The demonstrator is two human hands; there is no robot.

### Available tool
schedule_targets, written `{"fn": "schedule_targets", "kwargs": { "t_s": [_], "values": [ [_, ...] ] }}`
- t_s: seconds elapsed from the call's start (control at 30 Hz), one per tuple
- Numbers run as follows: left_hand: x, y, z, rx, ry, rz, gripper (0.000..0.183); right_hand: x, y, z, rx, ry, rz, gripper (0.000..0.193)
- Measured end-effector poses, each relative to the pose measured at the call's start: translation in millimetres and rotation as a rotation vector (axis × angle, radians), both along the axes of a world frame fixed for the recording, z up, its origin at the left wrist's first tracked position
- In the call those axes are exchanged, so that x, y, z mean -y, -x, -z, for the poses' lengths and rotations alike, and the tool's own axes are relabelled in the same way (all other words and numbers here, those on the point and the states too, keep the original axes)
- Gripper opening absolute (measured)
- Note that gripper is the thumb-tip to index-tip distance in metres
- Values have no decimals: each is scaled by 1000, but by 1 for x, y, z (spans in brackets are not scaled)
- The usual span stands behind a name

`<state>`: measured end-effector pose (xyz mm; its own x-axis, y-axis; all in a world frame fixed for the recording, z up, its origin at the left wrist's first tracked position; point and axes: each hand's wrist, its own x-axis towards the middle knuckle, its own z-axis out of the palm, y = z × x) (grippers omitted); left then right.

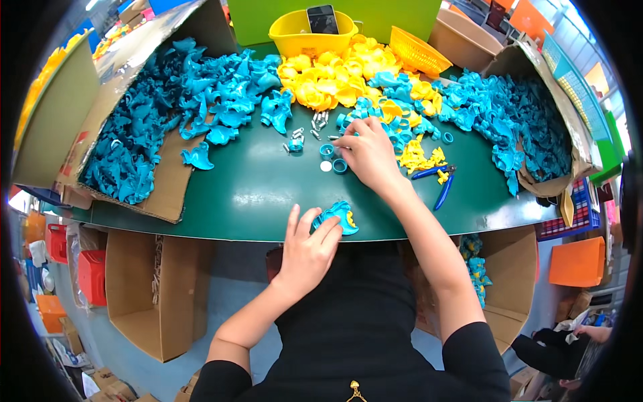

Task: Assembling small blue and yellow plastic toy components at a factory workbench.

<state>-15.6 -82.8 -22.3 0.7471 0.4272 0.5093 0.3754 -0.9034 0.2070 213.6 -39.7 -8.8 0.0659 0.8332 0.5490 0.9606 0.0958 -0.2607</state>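
Near the table's front edge, my left hand (308,251) has its thumb-side fingers closed on a curved teal plastic shell (337,213) with a yellow part inside. Its outer fingers are spread. Farther up, my right hand (370,153) is closed in a pinch beside several small silver cylinders (321,120); what sits between its fingertips is too small to make out. Just below these fingertips stand a teal ring-shaped cup (327,151) and another teal ring (339,165). A white disc (325,165) lies beside them. More cylinders surround a teal ring (296,144) to the left.
Teal shells fill a cardboard box (171,201) at left and another box (589,157) at right. Yellow shells (328,80) are heaped behind, below a yellow basin (284,43) holding a phone (323,19). Blue-handled cutters (443,191) lie beside small yellow parts (418,157).
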Motion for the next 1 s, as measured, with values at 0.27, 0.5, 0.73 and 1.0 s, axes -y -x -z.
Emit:
{"fn": "schedule_targets", "kwargs": {
  "t_s": [0.27,0.5,0.73,1.0],
  "values": [
    [8,-10,15,159,156,-14,29,-11,7,2,134,-85,152,16],
    [8,-3,10,151,150,12,25,102,19,1,-767,199,-5,20],
    [12,-4,11,152,177,-8,26,124,33,6,-1469,461,-50,17],
    [6,0,17,139,142,21,26,109,31,5,-1343,595,-6,20]
  ]
}}
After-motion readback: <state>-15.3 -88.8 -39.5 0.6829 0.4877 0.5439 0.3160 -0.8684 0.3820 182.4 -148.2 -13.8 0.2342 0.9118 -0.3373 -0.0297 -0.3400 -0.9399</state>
